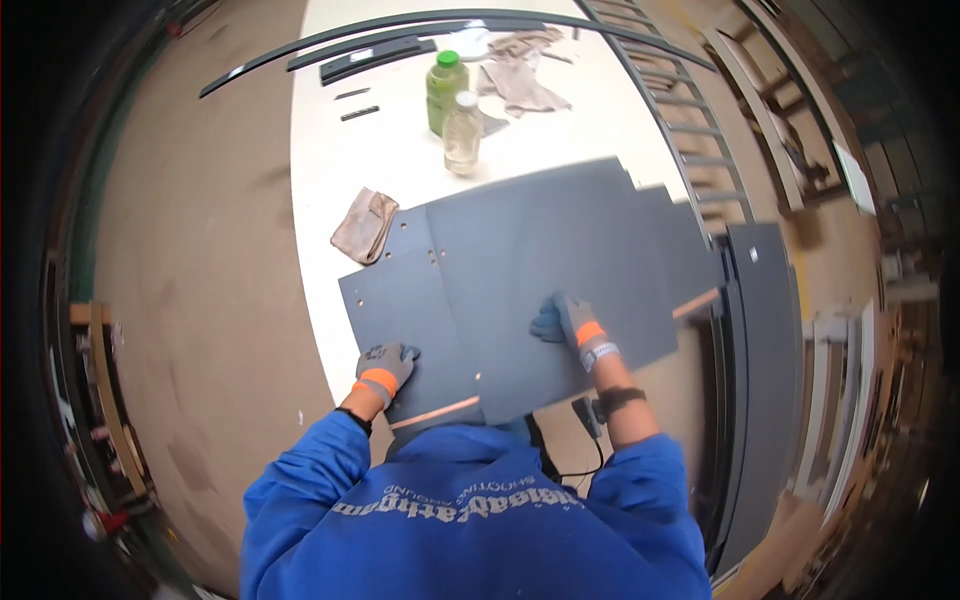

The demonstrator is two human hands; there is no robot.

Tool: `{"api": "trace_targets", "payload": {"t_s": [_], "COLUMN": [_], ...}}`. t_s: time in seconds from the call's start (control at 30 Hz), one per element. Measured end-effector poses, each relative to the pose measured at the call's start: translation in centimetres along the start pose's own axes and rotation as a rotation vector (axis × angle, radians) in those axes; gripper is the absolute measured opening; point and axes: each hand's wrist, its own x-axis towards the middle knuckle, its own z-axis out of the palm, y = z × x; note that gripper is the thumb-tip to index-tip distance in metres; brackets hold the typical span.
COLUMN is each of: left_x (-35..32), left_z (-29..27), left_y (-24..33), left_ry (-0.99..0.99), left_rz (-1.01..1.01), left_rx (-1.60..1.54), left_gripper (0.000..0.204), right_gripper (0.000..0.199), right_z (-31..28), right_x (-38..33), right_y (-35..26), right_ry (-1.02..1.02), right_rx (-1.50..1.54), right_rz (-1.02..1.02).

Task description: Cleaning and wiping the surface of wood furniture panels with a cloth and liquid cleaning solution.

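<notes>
Dark grey flat panels (540,250) lie overlapping in front of me, with round holes near their left side. My left hand (388,366), in a grey glove with an orange cuff, rests on the left panel near its edge, thumb apart from the fingers. Over the middle of the larger panel is my right hand (566,318), in a matching glove with bluish fingers bent toward the surface. Slight blur hides whether anything is under those fingers. A folded brownish cloth (365,226) touches the panels' far left corner.
On the white tabletop (370,150) stand a green-capped bottle (446,95) of green liquid and a clear bottle (462,140). Beyond are a crumpled cloth (525,75) and dark strips (375,62). A ladder-like metal frame (690,130) and long dark panels (760,380) flank the right side.
</notes>
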Motion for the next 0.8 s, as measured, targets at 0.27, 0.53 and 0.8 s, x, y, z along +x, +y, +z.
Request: {"api": "trace_targets", "payload": {"t_s": [0.27,0.53,0.8], "left_x": [0.2,3.9,19.2], "left_z": [-0.4,-14.7,-20.5], "left_y": [-0.2,0.8,-5.3], "left_ry": [0.082,0.734,0.867], "left_rz": [-0.179,-0.162,-0.047], "left_rx": [-0.251,-0.354,-0.002], "left_gripper": [0.040,0.041,0.033], "right_gripper": [0.053,0.072,0.071], "right_z": [4.9,13.6,13.7], "right_x": [7.8,10.4,9.5], "right_y": [-9.0,-5.8,-5.7], "right_ry": [0.077,0.123,0.068], "right_rx": [-0.674,-1.460,-1.510], "right_rz": [-0.902,-1.171,-1.113]}}
